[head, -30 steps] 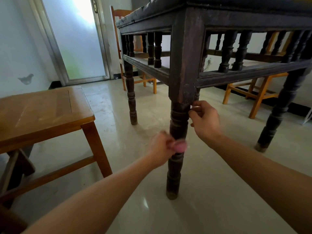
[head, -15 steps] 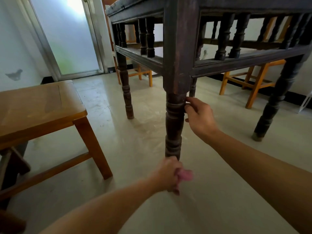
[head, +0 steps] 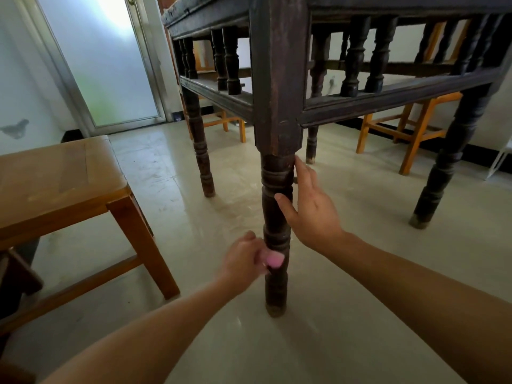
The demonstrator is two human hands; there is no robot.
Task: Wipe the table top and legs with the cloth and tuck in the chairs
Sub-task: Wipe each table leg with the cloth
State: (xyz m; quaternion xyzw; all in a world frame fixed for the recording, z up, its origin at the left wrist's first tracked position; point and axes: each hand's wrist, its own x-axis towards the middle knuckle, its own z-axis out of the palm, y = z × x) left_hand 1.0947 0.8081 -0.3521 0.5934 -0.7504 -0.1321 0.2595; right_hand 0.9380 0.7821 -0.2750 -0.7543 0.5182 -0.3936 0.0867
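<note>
While the view sits low at the near corner of the dark table (head: 388, 105), your left hand (head: 242, 259) is curled round the pink cloth (head: 273, 259) and holds it against the near leg (head: 276, 173), low down on its left side and well above the foot. Only a small lump of cloth shows past the fingers. The rest is hidden in the fist, and that area is slightly blurred. Your right hand (head: 314, 214) is spread flat and holds nothing. Its fingers are straight and point up along the right side of the same leg, and the thumb lies across the front. It touches the leg higher up than the cloth, fingertips just under the square corner post. The hands are near each other but apart. The table's other three legs stand on the pale tiled floor (head: 346, 314), and turned spindles run between its upper and lower rails. A brown chair (head: 58, 184) stands to your left, well apart from the table, not tucked in. One orange chair (head: 415, 128) is beyond the table on the right, by the far wall. Another orange chair (head: 221, 121) is partly hidden behind the far left leg. I cannot tell how far under either one is. A frosted glass door (head: 105, 59) is at the back left.
</note>
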